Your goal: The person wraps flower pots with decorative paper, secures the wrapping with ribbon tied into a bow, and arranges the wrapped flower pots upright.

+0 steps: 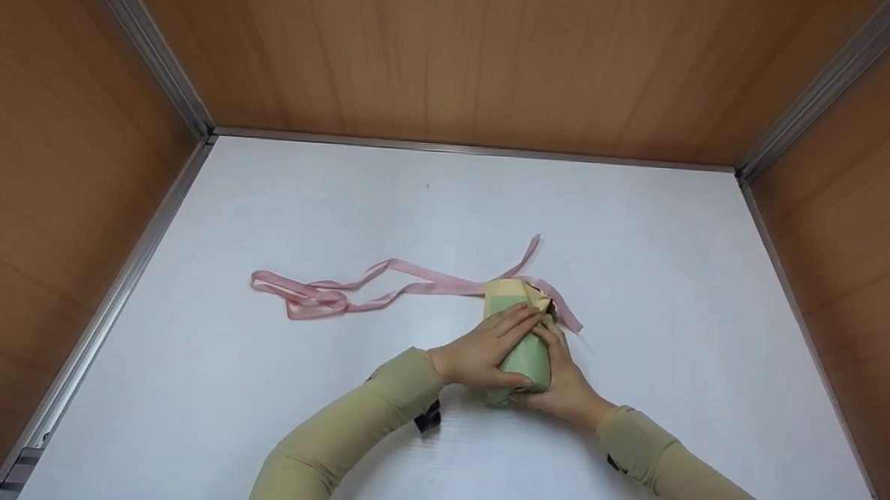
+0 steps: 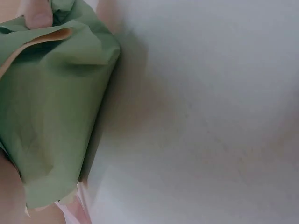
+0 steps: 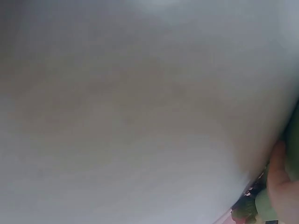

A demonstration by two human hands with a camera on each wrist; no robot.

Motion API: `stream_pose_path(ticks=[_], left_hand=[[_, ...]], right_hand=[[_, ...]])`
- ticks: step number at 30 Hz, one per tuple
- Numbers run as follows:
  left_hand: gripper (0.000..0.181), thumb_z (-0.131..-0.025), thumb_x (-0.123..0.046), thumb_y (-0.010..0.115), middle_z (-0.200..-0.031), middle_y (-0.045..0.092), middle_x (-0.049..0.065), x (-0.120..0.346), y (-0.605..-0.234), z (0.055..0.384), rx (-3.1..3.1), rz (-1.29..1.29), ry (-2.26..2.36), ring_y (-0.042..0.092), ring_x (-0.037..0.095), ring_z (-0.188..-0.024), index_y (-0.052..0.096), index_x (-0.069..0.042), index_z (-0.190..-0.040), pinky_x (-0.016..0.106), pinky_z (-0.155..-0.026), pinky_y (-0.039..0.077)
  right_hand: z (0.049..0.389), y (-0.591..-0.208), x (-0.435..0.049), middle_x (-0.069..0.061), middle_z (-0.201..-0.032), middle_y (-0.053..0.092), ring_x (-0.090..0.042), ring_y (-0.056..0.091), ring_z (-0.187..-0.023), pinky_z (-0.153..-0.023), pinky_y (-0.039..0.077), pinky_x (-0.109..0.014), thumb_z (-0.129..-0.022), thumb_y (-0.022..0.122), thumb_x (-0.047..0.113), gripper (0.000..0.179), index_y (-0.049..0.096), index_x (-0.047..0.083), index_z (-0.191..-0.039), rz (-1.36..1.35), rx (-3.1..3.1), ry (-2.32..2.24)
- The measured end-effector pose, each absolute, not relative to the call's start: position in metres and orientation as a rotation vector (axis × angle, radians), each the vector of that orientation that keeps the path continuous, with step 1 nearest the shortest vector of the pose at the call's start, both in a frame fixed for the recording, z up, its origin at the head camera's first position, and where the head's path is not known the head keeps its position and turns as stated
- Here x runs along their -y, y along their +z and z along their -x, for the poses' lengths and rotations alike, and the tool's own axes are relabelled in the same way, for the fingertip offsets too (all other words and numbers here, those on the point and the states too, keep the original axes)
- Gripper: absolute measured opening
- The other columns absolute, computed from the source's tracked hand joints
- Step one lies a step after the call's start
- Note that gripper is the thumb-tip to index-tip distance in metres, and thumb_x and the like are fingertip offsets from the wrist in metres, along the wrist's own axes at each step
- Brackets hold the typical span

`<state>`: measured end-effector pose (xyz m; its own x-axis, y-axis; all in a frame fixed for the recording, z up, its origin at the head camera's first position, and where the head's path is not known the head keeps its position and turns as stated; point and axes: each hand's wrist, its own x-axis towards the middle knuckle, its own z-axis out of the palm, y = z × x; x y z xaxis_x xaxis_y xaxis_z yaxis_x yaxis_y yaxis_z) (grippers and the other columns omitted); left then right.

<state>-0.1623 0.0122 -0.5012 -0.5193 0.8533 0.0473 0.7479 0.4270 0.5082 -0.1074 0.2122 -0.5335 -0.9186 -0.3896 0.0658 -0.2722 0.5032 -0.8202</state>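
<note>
A bundle wrapped in green and pale yellow paper (image 1: 532,359) lies on the white table between both hands. My left hand (image 1: 482,351) grips it from the left, fingers over the top and thumb near the close end. From the right, my right hand (image 1: 570,383) holds its side, with the fingers partly hidden. In the left wrist view, a thumb (image 2: 39,15) presses into gathered folds of the green paper (image 2: 56,102). Small dark, red and green bits (image 3: 243,212) show at the bundle's open end in the right wrist view; their kind is unclear.
A long pink ribbon (image 1: 315,295) trails left from the bundle's far end, and its short ends lie beyond and to the right. A small black object (image 1: 429,417) sits by the left sleeve. Wooden walls (image 1: 468,63) with metal edging bound the table (image 1: 327,200).
</note>
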Motion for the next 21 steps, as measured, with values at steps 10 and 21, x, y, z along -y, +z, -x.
stream_pose_path(ticks=[10, 21], left_hand=[[0.095, -0.079, -0.052, 0.069, -0.157, 0.015, 0.011, -0.006, -0.504, 0.159, -2.535, -1.364, 0.676, 0.011, 0.026, -0.146, 0.020, -0.011, -0.150, 0.040, -0.118, 0.016], [0.077, -0.081, -0.050, 0.068, -0.155, 0.017, 0.011, -0.007, -0.504, 0.156, -2.547, -1.411, 0.662, 0.010, 0.028, -0.146, 0.036, -0.022, -0.145, 0.042, -0.117, 0.016]], right_hand=[[0.137, -0.509, -0.228, -0.018, -0.141, 0.035, -0.035, 0.043, -0.120, -0.095, 0.041, -0.048, -0.093, 0.058, 0.019, 0.043, 0.045, 0.004, -0.132, 0.402, -2.648, -1.484], [0.194, -0.491, -0.217, -0.021, -0.117, 0.059, -0.030, 0.058, -0.095, -0.075, 0.049, -0.032, -0.095, 0.058, 0.019, 0.036, 0.057, -0.003, -0.122, 0.081, -2.808, -1.255]])
